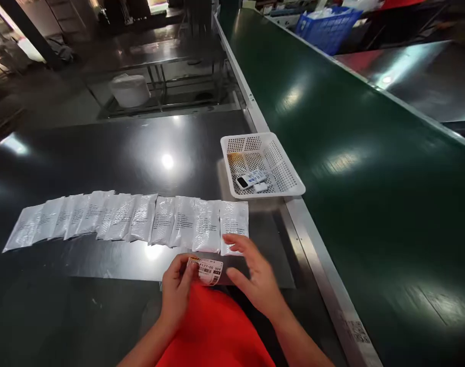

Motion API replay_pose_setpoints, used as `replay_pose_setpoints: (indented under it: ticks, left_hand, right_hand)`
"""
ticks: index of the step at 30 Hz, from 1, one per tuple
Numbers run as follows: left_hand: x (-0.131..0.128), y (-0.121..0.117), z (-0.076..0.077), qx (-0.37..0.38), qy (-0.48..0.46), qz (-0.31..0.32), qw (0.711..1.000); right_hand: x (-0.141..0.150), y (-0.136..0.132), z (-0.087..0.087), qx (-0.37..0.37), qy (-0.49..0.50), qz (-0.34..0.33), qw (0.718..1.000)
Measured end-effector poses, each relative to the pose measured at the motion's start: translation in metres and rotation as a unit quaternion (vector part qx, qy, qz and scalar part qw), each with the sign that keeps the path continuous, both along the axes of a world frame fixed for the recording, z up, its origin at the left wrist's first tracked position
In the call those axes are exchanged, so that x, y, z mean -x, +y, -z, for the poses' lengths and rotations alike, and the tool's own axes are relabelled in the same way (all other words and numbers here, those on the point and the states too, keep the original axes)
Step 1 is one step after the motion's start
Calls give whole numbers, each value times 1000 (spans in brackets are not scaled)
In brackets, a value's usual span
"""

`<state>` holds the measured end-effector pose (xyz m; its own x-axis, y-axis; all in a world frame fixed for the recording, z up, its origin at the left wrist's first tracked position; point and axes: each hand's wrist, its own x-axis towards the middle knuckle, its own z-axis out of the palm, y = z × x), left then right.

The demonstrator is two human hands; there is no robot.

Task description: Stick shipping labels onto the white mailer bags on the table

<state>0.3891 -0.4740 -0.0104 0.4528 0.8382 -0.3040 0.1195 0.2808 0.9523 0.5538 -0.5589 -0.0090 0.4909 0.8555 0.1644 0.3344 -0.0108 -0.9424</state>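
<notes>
My left hand (pixel 178 290) pinches a small white barcode label (pixel 208 270) just above my red garment (pixel 213 331). My right hand (pixel 255 278) hovers beside the label with its fingers spread and holds nothing; its fingertips reach toward the rightmost of several white printed pouches (pixel 234 224). The pouches lie overlapping in a row (pixel 133 219) across the dark table, from far left to near the table's right edge.
A white perforated basket (pixel 281 153) stands at the table's right edge with a small white device (pixel 250 179) in it. A green conveyor belt (pixel 350 153) runs along the right. A blue crate (pixel 327 25) sits far back, and a white roll (pixel 130 89) lies under the table behind.
</notes>
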Motion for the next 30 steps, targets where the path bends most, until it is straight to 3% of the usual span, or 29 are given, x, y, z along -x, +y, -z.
replay_pose_setpoints:
  ticks: [4,6,11,15,19,23,26,30]
  left_hand:
    - [-29,-9,10,14,26,20,999]
    - [-44,-15,17,21,41,29,998]
    - [-77,-36,40,101,32,85,991]
    - [-91,-52,63,212,-21,87,973]
    - [-90,-66,96,272,-10,5,962]
    - [-77,-79,135,339,5,-33,940]
    - [-72,-85,155,388,7,-43,921]
    - [-76,-88,168,411,9,-28,911]
  right_hand:
    - [-4,1,30,57,209,-20,976]
    - [-6,-4,43,73,246,5,966]
    - [-30,-30,54,89,169,83,978]
    - [-58,-35,73,131,141,70,979]
    - [-96,-6,120,157,110,76,978]
    - [-136,42,167,223,-33,147,963]
    - [-153,68,188,260,-135,175,940]
    - [-155,77,204,251,-184,161,937]
